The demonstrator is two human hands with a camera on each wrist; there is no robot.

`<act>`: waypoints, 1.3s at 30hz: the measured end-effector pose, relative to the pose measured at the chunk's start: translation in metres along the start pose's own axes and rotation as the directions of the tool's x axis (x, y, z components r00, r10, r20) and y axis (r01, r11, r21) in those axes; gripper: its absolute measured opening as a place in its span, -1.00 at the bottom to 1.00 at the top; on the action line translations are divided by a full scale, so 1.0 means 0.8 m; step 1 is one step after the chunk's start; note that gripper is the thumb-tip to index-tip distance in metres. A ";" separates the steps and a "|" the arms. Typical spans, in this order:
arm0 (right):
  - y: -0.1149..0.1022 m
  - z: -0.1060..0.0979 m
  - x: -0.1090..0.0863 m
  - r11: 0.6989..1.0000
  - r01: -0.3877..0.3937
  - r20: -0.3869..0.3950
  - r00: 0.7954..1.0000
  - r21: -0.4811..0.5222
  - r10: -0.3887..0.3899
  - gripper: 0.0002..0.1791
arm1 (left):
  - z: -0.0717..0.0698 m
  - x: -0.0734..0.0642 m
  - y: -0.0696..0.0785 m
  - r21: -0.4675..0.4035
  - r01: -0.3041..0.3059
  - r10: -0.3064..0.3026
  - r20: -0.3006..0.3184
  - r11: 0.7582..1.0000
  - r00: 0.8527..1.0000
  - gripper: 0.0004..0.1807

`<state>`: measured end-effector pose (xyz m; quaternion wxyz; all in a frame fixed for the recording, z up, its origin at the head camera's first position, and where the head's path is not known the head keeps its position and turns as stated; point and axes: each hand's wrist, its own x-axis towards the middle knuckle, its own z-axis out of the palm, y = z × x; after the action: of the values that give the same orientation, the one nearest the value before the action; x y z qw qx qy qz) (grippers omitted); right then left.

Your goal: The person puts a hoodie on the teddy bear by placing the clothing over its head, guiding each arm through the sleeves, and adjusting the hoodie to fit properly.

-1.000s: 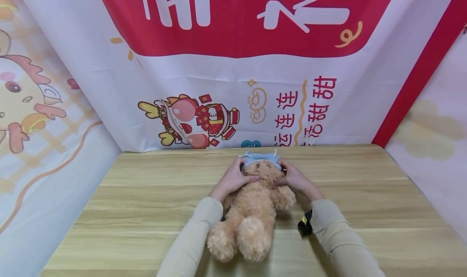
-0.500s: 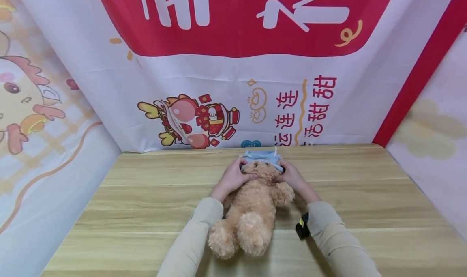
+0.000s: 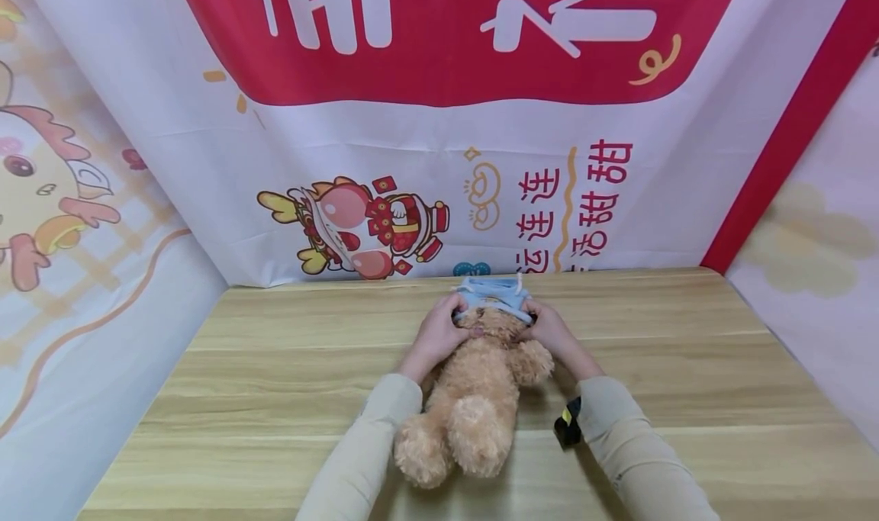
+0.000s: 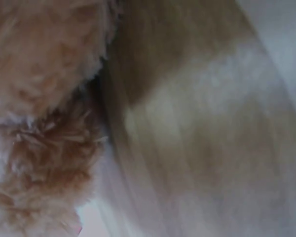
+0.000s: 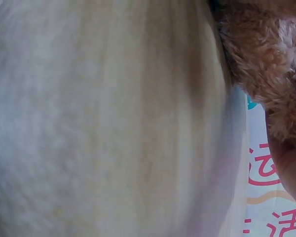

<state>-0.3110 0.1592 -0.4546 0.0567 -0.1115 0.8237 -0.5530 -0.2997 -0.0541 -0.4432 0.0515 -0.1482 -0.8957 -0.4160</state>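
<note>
A light brown teddy bear (image 3: 484,380) lies on its back on the wooden table, feet toward me. A pale blue face mask (image 3: 493,291) with white ear loops covers the upper part of its head. My left hand (image 3: 439,332) grips the left side of the head, thumb across the chin and fingers at the mask's edge. On the other side my right hand (image 3: 552,333) holds the head in the same way. Brown fur (image 4: 39,57) fills the left of the left wrist view. In the right wrist view, the right hand (image 5: 292,170) shows beside the fur (image 5: 264,57).
The wood-grain table (image 3: 288,399) extends to both sides of the bear. A white and red printed cloth (image 3: 412,139) hangs along its back edge. A black and yellow object (image 3: 568,423) is by the right sleeve cuff.
The face mask has come slightly further down over the bear's head and spread a little. Both hands stay on the head, with the right forearm shifted slightly inward.
</note>
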 end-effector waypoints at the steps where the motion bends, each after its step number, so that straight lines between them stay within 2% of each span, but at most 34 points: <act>1: 0.000 0.001 0.001 1.000 0.013 -0.006 1.000 -0.010 -0.013 -0.65 | 0.001 -0.001 0.000 0.004 0.000 0.000 -0.009 1.000 1.000 -0.55; 7: 0.003 0.004 0.004 0.993 0.102 -0.047 0.993 -0.054 -0.105 -0.71 | 0.004 -0.004 -0.003 0.029 -0.011 0.013 -0.066 1.000 0.998 -0.54; 11: 0.003 0.007 0.003 0.991 0.118 -0.056 0.991 -0.064 -0.122 -0.75 | 0.006 -0.006 -0.005 0.038 -0.009 0.013 -0.110 0.999 0.994 -0.54; 17: 0.000 0.015 0.002 0.965 0.188 -0.100 0.973 -0.184 -0.209 -0.78 | 0.005 -0.011 -0.007 0.064 0.020 -0.008 -0.182 0.998 0.983 -0.57; 21: 0.001 0.021 0.003 0.946 0.201 -0.156 0.957 -0.255 -0.245 -0.82 | 0.004 -0.015 -0.008 0.136 0.035 -0.006 -0.208 0.990 0.978 -0.61; 24: -0.001 0.025 0.004 0.921 0.224 -0.186 0.938 -0.320 -0.293 -0.88 | 0.003 -0.017 -0.010 0.162 0.040 -0.008 -0.192 0.986 0.981 -0.72; 27: -0.006 0.028 0.002 0.910 0.225 -0.210 0.927 -0.349 -0.310 -0.87 | 0.000 -0.017 -0.013 0.141 0.037 -0.020 -0.123 0.989 0.992 -0.75; 31: -0.018 0.032 -0.001 0.928 0.145 -0.234 0.944 -0.344 -0.234 -0.85 | -0.006 -0.017 -0.016 0.084 0.046 -0.044 -0.026 0.995 0.999 -0.65; 33: -0.023 0.034 -0.002 0.938 0.098 -0.240 0.953 -0.334 -0.186 -0.86 | -0.007 -0.017 -0.016 0.061 0.059 -0.059 -0.001 0.996 0.998 -0.59; 36: -0.028 0.036 -0.002 0.947 0.067 -0.247 0.957 -0.313 -0.149 -0.78 | -0.007 -0.017 -0.014 0.038 0.089 -0.090 0.009 0.995 0.996 -0.51; 39: -0.032 0.038 -0.002 0.954 0.073 -0.251 0.956 -0.292 -0.150 -0.69 | -0.005 -0.019 -0.013 0.025 0.101 -0.100 -0.020 0.995 0.995 -0.41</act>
<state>-0.2996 0.1231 -0.4430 -0.1039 -0.0887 0.8859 -0.4433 -0.2889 -0.0668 -0.4515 0.0410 -0.0984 -0.9068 -0.4080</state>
